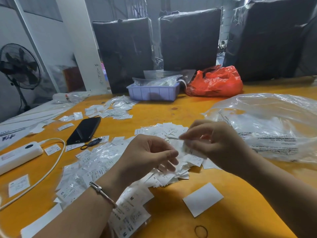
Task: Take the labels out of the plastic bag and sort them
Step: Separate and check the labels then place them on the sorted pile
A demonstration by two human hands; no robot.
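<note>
A heap of small white labels (169, 176) lies on the orange table (240, 220) in front of me. Small clear plastic bags with labels (89, 169) spread to the left of it. My right hand (214, 145) pinches a small white label between thumb and fingers just above the heap. My left hand (149, 157) hovers beside it with curled fingers, and blur hides whether those fingers hold a label. A large clear plastic bag (274, 127) lies crumpled at the right.
A black phone (84, 130), a white power strip (18, 156) with its cable, a lilac tray (152, 92), a red bag (216, 82), a blank white card (203, 199) and a rubber band (201, 231) are on the table. Dark wrapped bundles (188, 40) stand behind.
</note>
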